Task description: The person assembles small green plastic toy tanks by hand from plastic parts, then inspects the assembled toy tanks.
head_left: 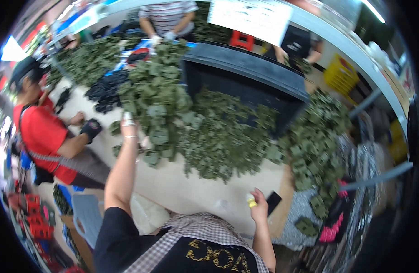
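Two hands are noted, well apart: your left hand (128,129) is at the left edge of a heap of flat olive-green pieces (157,88); your right hand (261,207) is above the pale, smooth tabletop (205,189), near a flat black rectangular object (274,201). Step in hand, as judged: reaching to the heap. The next move would call for parting pieces cleanly from their neighbours. Not verifiable: whether your left fingers grip anything, or whether the white-and-yellow item (251,201) at your right fingertips is worn or held. Smaller green pieces (223,136) partly hide the dark grey plastic bin's (246,63) interior.
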`<state>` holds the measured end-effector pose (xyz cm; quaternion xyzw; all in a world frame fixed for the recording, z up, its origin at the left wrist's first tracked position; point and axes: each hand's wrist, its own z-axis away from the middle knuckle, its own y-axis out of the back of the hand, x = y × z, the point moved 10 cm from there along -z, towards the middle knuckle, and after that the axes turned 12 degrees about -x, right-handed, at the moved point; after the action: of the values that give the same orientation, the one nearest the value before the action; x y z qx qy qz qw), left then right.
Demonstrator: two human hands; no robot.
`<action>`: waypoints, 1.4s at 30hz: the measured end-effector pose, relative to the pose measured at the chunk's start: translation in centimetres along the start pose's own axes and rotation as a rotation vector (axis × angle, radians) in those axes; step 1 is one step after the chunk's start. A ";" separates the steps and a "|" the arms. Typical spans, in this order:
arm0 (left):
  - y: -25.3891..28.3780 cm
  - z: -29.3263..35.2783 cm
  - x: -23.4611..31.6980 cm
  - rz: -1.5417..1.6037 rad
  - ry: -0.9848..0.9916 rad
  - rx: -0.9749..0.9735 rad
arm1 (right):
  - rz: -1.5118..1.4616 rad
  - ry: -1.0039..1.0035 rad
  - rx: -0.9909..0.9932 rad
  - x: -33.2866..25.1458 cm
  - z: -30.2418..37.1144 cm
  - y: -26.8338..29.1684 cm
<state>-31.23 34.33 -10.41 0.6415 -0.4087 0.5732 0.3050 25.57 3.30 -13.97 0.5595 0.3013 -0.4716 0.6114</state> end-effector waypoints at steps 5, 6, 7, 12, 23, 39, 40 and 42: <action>-2.0 -2.4 -10.2 -0.197 0.672 -0.117 | 0.265 -0.211 0.289 3.2 -0.2 7.2; -2.2 -3.1 -11.1 -0.220 0.648 -0.178 | 0.398 -0.193 0.431 1.6 -0.1 9.5; -2.0 -3.8 -11.8 -0.242 0.622 -0.231 | 0.533 -0.172 0.566 -0.1 0.1 11.8; -3.4 -2.5 -7.1 -0.436 0.154 -0.061 | 0.973 -0.457 0.762 3.7 -0.6 20.5; -10.7 17.1 5.2 -0.027 0.111 -0.555 | -0.509 -0.439 0.588 12.0 1.7 16.5; -20.2 33.7 4.9 0.135 0.415 -1.224 | -0.529 0.250 -0.132 -11.4 1.7 -4.4; -20.2 35.5 5.5 0.118 0.376 -1.237 | -0.475 0.259 -0.132 -11.5 1.2 -5.2; -20.6 37.6 7.1 0.001 0.172 -1.261 | -0.334 0.229 -0.088 -12.0 1.0 -5.8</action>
<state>5.08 10.67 -7.75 0.2899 -0.6420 0.2721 0.6556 15.63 5.62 -5.39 0.5245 0.4779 -0.4861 0.5102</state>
